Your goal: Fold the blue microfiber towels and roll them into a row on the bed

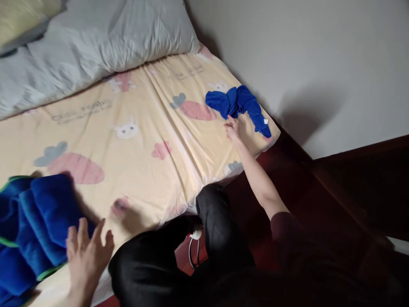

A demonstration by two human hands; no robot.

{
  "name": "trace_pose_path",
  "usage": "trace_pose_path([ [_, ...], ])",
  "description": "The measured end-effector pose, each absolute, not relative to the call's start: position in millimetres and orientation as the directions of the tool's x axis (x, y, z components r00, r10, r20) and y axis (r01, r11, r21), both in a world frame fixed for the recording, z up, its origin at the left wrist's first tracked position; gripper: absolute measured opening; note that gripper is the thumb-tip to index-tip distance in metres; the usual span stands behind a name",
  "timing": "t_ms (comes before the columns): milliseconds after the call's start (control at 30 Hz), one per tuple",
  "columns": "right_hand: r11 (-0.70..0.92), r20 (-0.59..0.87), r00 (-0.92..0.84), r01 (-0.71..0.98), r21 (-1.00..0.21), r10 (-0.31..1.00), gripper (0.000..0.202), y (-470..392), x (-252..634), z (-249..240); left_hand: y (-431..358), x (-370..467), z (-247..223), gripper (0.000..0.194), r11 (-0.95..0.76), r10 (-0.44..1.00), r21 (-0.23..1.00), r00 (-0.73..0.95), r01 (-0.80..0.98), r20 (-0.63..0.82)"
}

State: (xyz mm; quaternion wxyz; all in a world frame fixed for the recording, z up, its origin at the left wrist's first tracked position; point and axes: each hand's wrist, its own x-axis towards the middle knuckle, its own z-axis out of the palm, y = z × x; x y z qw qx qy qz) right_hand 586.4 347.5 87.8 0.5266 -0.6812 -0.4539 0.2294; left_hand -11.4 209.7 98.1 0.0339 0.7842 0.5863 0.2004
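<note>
My right hand (pixel 232 128) reaches to the bed's far right corner, its index finger stretched out at the lower edge of a crumpled blue cloth (pixel 251 100) with a small white tag. The fingers are apart and grip nothing; whether the fingertip touches the cloth I cannot tell. At the lower left, my left hand (pixel 87 247) is spread open beside a larger blue cloth (pixel 53 213) with bright green edging. That cloth lies loosely folded in several layers and runs out of view at the left.
Both cloths lie on a bed with a cream sheet (pixel 140 106) printed with carrots and rabbits. A grey pillow (pixel 128 34) rests across the back, near a yellowish item (pixel 25 21). A white wall (pixel 319 64) rises at the right. A white cable (pixel 191 253) shows between my knees.
</note>
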Motion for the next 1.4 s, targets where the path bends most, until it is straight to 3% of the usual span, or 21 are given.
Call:
trace_pose_path([
  [100, -0.041, 0.183, 0.459, 0.435, -0.899, 0.869, 0.052, 333, 544, 108, 152, 5, 116, 0.041, -0.293, 0.95, 0.425, 0.21, 0.856, 0.231],
  [167, 0.06, 0.247, 0.365, 0.453, -0.889, 0.898, 0.048, 310, 507, 127, 119, 21, 130, 0.041, -0.264, 0.965, 0.493, 0.222, 0.829, 0.142],
  [233, 0.209, 0.334, 0.226, 0.441, -0.873, 0.915, 0.043, 273, 464, 148, 94, 42, 146, 0.041, -0.26, 0.966, 0.571, 0.219, 0.779, 0.141],
  [333, 0.372, 0.424, 0.054, 0.387, -0.844, 0.904, 0.038, 194, 397, 177, 67, 76, 168, 0.043, -0.264, 0.963, 0.684, 0.149, 0.68, 0.224],
  [467, 0.438, 0.449, -0.036, 0.301, -0.847, 0.893, 0.034, 69, 315, 199, 39, 112, 189, 0.053, -0.357, 0.929, 0.799, 0.099, 0.484, 0.356],
  [600, 0.483, 0.487, -0.038, 0.222, -0.847, 0.872, 0.033, -33, 262, 206, 5, 118, 195, 0.048, -0.491, 0.87, 0.766, 0.182, 0.415, 0.458],
  [733, 0.464, 0.492, 0.077, 0.231, -0.855, 0.867, 0.034, -86, 257, 212, -28, 110, 190, 0.032, -0.531, 0.842, 0.726, 0.176, 0.437, 0.51],
  [833, 0.495, 0.567, 0.098, 0.38, -0.781, 0.818, 0.038, -100, 274, 212, -46, 110, 188, 0.032, -0.546, 0.831, 0.713, 0.175, 0.441, 0.528],
  [967, 0.522, 0.722, 0.09, 0.631, -0.574, 0.686, 0.047, -101, 297, 205, -60, 120, 190, 0.034, -0.609, 0.788, 0.678, 0.22, 0.411, 0.575],
  [1100, 0.498, 0.804, 0.101, 0.738, -0.456, 0.586, 0.04, -99, 309, 203, -66, 125, 198, 0.032, -0.633, 0.773, 0.636, 0.324, 0.442, 0.545],
  [1300, 0.502, 0.842, 0.154, 0.742, -0.444, 0.518, 0.02, -107, 315, 212, -75, 126, 213, 0.031, -0.646, 0.76, 0.622, 0.448, 0.442, 0.471],
  [1400, 0.586, 0.818, 0.108, 0.645, -0.491, 0.565, 0.014, -112, 315, 217, -79, 135, 218, 0.028, -0.64, 0.763, 0.658, 0.433, 0.398, 0.48],
])
